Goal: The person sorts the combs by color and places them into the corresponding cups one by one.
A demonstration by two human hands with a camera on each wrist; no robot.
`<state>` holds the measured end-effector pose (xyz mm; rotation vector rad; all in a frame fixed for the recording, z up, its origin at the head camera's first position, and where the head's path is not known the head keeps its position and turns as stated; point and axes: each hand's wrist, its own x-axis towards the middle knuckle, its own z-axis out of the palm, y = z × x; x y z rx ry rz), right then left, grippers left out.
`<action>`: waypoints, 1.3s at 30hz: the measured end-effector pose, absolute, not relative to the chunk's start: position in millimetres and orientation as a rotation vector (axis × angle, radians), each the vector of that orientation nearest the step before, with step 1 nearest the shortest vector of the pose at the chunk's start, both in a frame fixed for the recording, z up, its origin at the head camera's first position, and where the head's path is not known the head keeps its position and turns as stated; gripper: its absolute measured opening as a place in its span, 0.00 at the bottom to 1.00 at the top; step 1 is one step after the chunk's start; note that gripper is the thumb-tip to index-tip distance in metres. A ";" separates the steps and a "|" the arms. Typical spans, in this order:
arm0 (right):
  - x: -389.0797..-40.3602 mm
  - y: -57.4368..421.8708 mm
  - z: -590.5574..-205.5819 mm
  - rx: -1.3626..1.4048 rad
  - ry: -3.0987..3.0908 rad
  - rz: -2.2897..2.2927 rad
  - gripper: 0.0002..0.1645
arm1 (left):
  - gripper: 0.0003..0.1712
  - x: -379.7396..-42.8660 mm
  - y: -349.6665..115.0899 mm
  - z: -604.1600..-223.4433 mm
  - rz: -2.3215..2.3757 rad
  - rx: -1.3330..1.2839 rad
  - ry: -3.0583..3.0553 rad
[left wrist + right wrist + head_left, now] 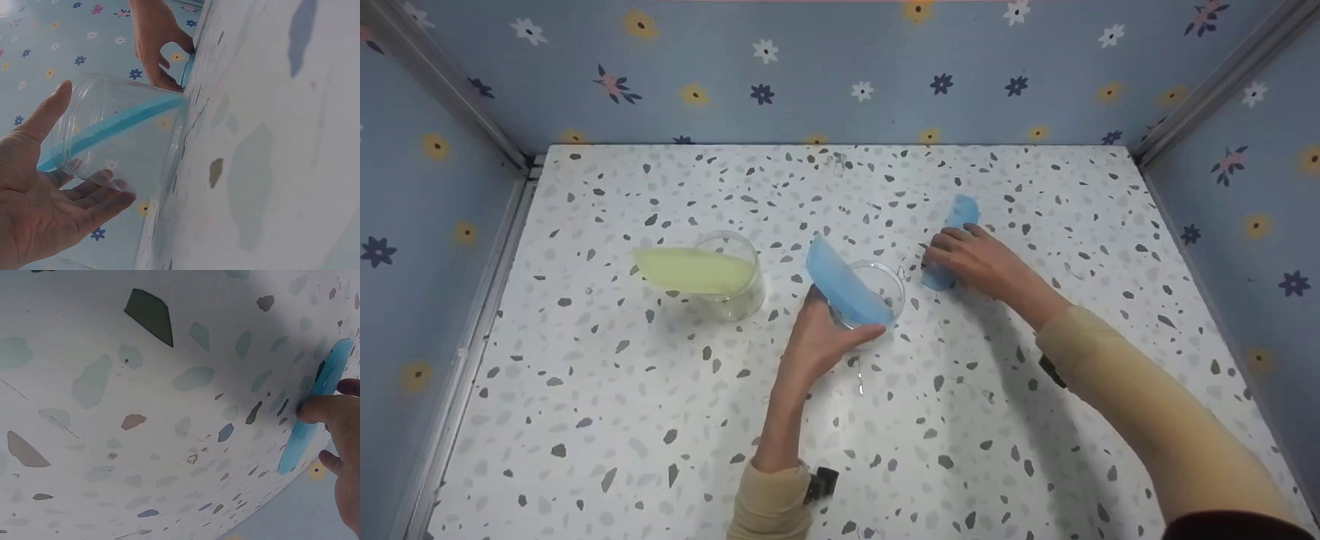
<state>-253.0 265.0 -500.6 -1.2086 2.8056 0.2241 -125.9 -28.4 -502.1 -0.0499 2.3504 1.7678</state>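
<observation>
My left hand [816, 341] holds a clear plastic jar [143, 152] by its side, thumb and fingers to either side of it. A curved blue translucent strip [844, 283] leans inside this jar, its upper end sticking out over the rim toward the back left. To the right, my right hand [976, 259] grips a second blue strip [306, 433] close over the table; its middle is hidden by the fingers in the head view. The right wrist view shows the thumb across this strip, with the other fingers on its far side.
On the left stands another clear jar [744, 304], with a pale yellow-green strip [694, 270] leaning out of it to the left. The white speckled tabletop [660, 450] is bordered by blue flowered panels [840, 67] at the back and both sides.
</observation>
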 end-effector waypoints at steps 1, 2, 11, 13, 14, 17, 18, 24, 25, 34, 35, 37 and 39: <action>-253.2 265.0 -500.3 -1.209 2.801 0.238 0.34 | 0.67 -126.1 -28.4 -501.9 1.768 -0.052 2.350; -253.5 265.0 -500.0 -1.211 2.797 0.250 0.35 | 0.68 -126.2 -28.3 -501.4 1.770 -0.053 2.347; -256.1 267.5 -498.8 -1.236 2.785 0.331 0.38 | 0.66 -125.9 -28.7 -501.9 1.784 -0.052 2.336; -256.8 269.5 -499.7 -1.245 2.800 0.332 0.35 | 0.66 -125.7 -28.8 -501.8 1.788 -0.050 2.334; -257.1 270.6 -500.3 -1.254 2.812 0.332 0.32 | 0.66 -125.8 -28.8 -501.8 1.785 -0.045 2.338; -257.7 274.5 -501.6 -1.282 2.852 0.312 0.24 | 0.66 -125.9 -28.9 -501.8 1.775 -0.031 2.348; -258.0 275.6 -501.9 -1.289 2.865 0.301 0.22 | 0.66 -125.9 -28.8 -501.9 1.769 -0.028 2.354; -259.4 281.2 -501.6 -1.264 2.891 0.243 0.26 | 0.66 -125.9 -28.7 -502.4 1.759 -0.022 2.366; -259.4 282.1 -501.5 -1.253 2.893 0.236 0.27 | 0.66 -125.9 -28.6 -502.4 1.761 -0.022 2.364; -256.8 287.9 -498.5 -1.176 2.921 0.177 0.37 | 0.66 -126.3 -28.0 -502.6 1.748 -0.019 2.382; -256.3 288.0 -497.8 -1.166 2.926 0.173 0.38 | 0.66 -126.4 -28.0 -502.6 1.748 -0.020 2.381; -255.1 287.5 -496.2 -1.134 2.943 0.150 0.39 | 0.66 -126.5 -28.2 -502.8 1.758 -0.022 2.376; -253.6 286.0 -494.0 -1.088 2.963 0.102 0.40 | 0.66 -126.3 -28.6 -502.6 1.766 -0.025 2.368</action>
